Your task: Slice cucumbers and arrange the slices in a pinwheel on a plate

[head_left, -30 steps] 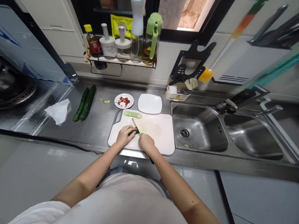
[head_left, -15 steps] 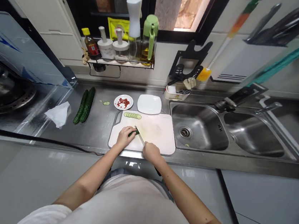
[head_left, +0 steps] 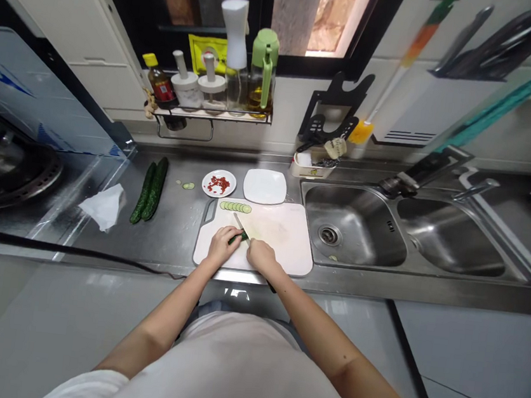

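Observation:
On the pale cutting board point(head_left: 283, 252), my left hand point(head_left: 224, 245) is closed over a short piece of dark green cucumber point(head_left: 236, 238), most of it hidden by the fingers. My right hand point(head_left: 261, 256) grips a knife point(head_left: 242, 224), whose blade slants up and left across the cucumber's right end. Behind the blade, a row of overlapping cucumber slices point(head_left: 235, 207) lies along the board's upper left. A white plate point(head_left: 265, 186) stands just beyond the board. Left of it, a small white dish point(head_left: 207, 190) holds chopped red bits.
Two whole cucumbers point(head_left: 149, 190) and a crumpled white tissue point(head_left: 104, 205) lie on the steel counter at left. A double sink point(head_left: 354, 225) adjoins the board's right side. Bottles and jars fill a wall rack point(head_left: 217, 115) above. A dark cable point(head_left: 96, 253) runs along the counter's front edge.
My right hand has moved left and slightly up with the knife, so the blade's tip now reaches farther up and left. My left hand stays on the cucumber.

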A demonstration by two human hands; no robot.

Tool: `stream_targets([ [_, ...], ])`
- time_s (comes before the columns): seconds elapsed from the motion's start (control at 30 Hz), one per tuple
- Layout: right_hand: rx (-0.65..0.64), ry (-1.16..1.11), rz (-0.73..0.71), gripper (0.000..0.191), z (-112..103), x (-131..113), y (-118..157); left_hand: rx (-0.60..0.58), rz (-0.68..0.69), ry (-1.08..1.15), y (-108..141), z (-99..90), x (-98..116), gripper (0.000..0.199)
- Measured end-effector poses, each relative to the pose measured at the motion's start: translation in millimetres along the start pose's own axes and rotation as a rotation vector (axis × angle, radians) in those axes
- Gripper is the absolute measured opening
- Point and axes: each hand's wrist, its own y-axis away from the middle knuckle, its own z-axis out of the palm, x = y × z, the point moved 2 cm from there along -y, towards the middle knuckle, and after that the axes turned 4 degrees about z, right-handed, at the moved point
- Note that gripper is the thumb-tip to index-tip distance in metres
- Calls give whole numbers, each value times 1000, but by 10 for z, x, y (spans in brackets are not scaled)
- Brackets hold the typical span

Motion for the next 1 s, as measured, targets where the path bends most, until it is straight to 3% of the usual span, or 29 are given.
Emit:
stream_targets([
  [0.2, 10, -3, -1, 33, -10, 43, 11, -17, 0, -19, 2, -8, 22, 19],
  [0.57, -15, 17, -6, 32, 23, 363, 283, -71, -53, -63, -7, -38, 64, 24],
  [0.8, 64, 77, 37, 32, -37, 519, 420, -81, -87, 14, -7, -87, 113, 27],
  [1.0, 199, 164, 116, 32, -137, 716, 475, 107, -263, 145, -132, -180, 84, 27],
])
